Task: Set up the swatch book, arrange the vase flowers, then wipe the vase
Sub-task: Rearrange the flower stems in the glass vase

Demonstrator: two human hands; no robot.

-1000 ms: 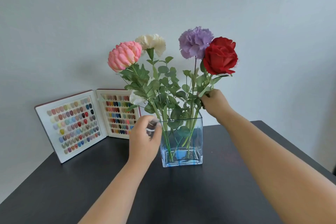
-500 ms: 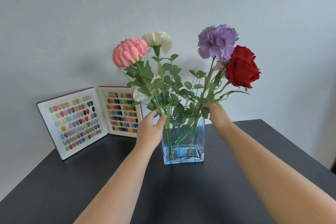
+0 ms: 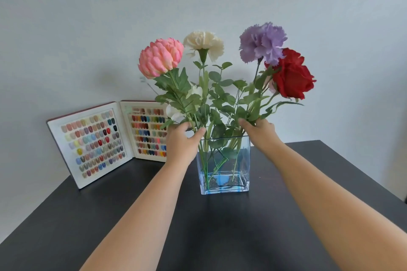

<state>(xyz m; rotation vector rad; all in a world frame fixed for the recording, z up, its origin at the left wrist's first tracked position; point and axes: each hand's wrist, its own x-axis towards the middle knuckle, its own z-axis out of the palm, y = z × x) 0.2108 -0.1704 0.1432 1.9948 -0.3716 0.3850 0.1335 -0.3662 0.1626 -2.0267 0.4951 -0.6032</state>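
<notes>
A square clear glass vase (image 3: 223, 185) with a bluish base stands mid-table, stems and leaves inside. Above it rise a pink flower (image 3: 160, 57), a cream carnation (image 3: 203, 43), a purple carnation (image 3: 262, 42) and a red rose (image 3: 291, 75). My left hand (image 3: 181, 142) grips the stems of the pink and cream flowers just above the vase's left rim. At the right rim, my right hand (image 3: 261, 133) holds the stems of the purple carnation and red rose. The swatch book (image 3: 103, 141) stands open against the wall at back left, showing rows of coloured nail tips.
The vase and book rest on a dark table (image 3: 220, 226) pushed against a pale grey wall (image 3: 88, 17). The table's right edge runs diagonally past my right forearm, its left edge past the swatch book.
My left hand rose from the vase's left wall to the stems at the rim. My right hand carried the purple carnation and red rose outward to the right, spreading the bunch.
</notes>
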